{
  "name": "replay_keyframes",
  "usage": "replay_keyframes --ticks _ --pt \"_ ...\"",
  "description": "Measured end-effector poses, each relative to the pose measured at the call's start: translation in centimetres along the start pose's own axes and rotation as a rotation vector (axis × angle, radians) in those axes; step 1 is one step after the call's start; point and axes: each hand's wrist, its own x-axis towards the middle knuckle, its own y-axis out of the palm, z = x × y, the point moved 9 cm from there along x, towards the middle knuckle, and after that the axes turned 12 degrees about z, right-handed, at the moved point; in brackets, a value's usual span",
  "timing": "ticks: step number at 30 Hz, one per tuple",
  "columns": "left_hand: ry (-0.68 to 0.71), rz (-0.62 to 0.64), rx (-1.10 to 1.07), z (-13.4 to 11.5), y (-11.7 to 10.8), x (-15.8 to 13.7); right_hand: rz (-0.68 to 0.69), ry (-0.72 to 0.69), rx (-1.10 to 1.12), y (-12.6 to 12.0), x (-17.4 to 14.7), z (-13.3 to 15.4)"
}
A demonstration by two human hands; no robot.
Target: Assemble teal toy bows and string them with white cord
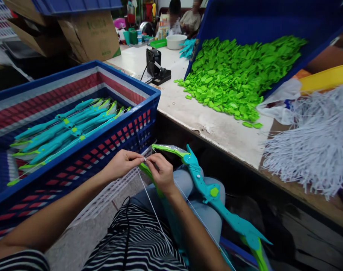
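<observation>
My left hand [125, 162] pinches a white string [150, 194] close to the green tip of a toy bow. Facing it, my right hand [161, 172] pinches the same bit of string, so the fingertips of both hands almost meet. The bow under my right hand is mostly hidden by my forearm. Another toy bow [201, 180], turquoise with green ends and a green hexagon at its middle, lies across my lap to the right, strung with white string. Whether the string is knotted between my fingers is too small to tell.
On my left stands a blue crate [126, 84] with several strung toy bows [67, 128]. A big blue bin [245, 22] tips many green plastic pieces [230, 75] onto the table [171, 99]. White strings [312, 139] hang at the right edge. A black device [157, 67] stands farther back; people sit behind.
</observation>
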Motion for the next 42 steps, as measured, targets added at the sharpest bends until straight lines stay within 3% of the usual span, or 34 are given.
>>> replay_keyframes --ticks 8,16,22,25,27,32,39,42 --pt "0.107 -0.112 0.083 -1.2 0.1 -0.3 0.013 0.030 0.087 -0.5 0.2 -0.3" --pt "0.112 -0.167 0.106 -1.3 0.4 0.0 -0.067 0.229 0.155 -0.5 -0.3 -1.9" --pt "0.058 -0.141 0.050 -1.5 0.2 0.1 -0.103 0.069 -0.093 -1.9 0.1 -0.1" --pt "0.062 -0.093 0.012 -1.8 0.3 0.2 0.007 0.041 0.002 -1.6 0.7 -0.3" --pt "0.066 -0.077 0.007 -1.9 0.4 0.2 0.046 0.106 0.091 -1.3 0.7 -1.0" --pt "0.043 -0.088 0.014 -1.4 0.2 0.2 -0.057 0.316 0.276 -1.9 -0.5 -3.1" --pt "0.062 -0.125 -0.070 -1.4 0.4 0.0 -0.206 0.419 0.331 -3.0 -0.6 -4.2" --pt "0.111 -0.118 -0.082 -2.3 0.6 -0.1 -0.316 0.397 0.243 -4.2 0.1 -3.0"
